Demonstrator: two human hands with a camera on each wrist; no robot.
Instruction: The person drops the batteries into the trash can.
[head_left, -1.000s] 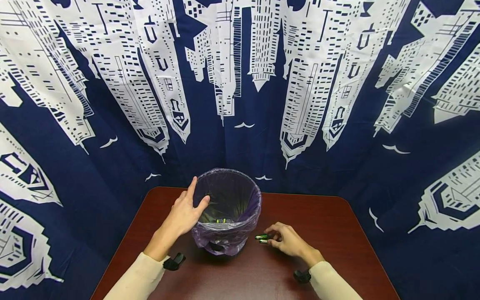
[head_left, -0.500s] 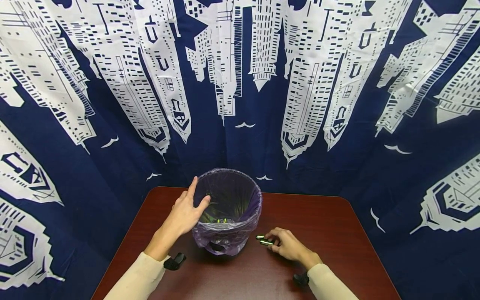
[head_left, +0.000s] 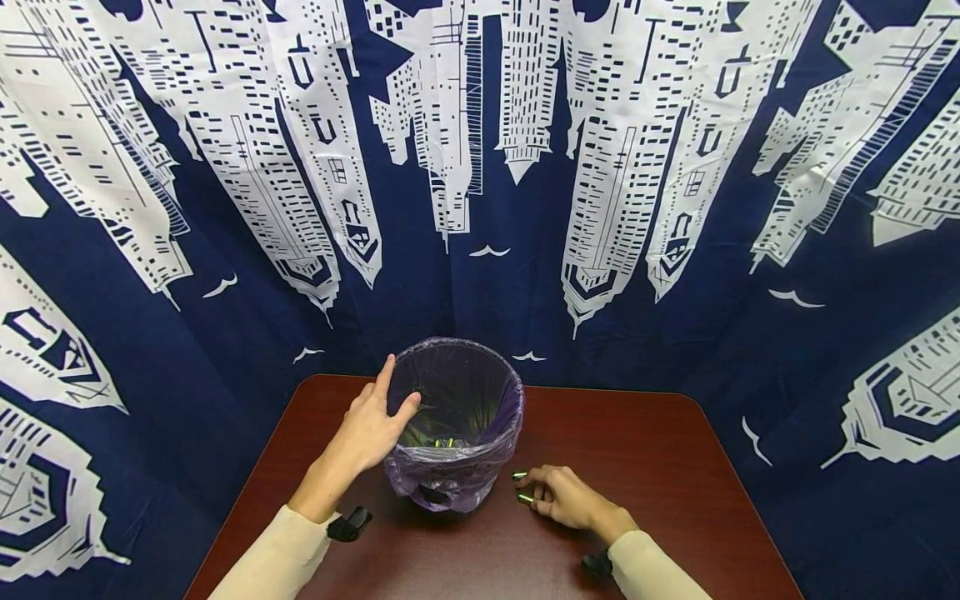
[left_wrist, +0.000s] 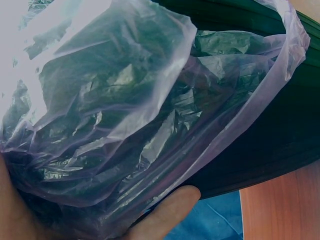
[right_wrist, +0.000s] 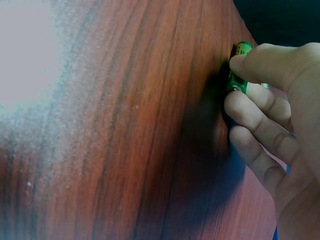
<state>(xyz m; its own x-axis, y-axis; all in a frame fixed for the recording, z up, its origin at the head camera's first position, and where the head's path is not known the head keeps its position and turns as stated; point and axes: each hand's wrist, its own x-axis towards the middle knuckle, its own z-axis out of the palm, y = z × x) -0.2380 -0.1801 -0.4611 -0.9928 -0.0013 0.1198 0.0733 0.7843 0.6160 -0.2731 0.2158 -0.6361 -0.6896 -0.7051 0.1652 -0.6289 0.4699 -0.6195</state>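
My left hand [head_left: 370, 429] rests at the left rim of a trash bin [head_left: 457, 479] lined with a thin purple bag [left_wrist: 125, 90]; its index finger and thumb are spread and straight. In the left wrist view, a fingertip [left_wrist: 182, 197] lies along the bin's outer wall. My right hand [head_left: 566, 497] is low over the table, right of the bin, and pinches a small green battery [right_wrist: 244, 48] between thumb and fingers. Another green battery [head_left: 519, 476] lies just beyond it, beside the index fingertip. Several batteries [head_left: 444, 443] show inside the bin.
The bin stands on a dark red wooden table [head_left: 615, 425] with rounded far corners. Behind and around the table hangs a navy curtain [head_left: 480, 300] printed with white buildings. Black straps with small cameras circle both wrists.
My right hand has drawn slightly toward me with the nearer battery, widening the gap between the two batteries. The left hand and the bin stay put.
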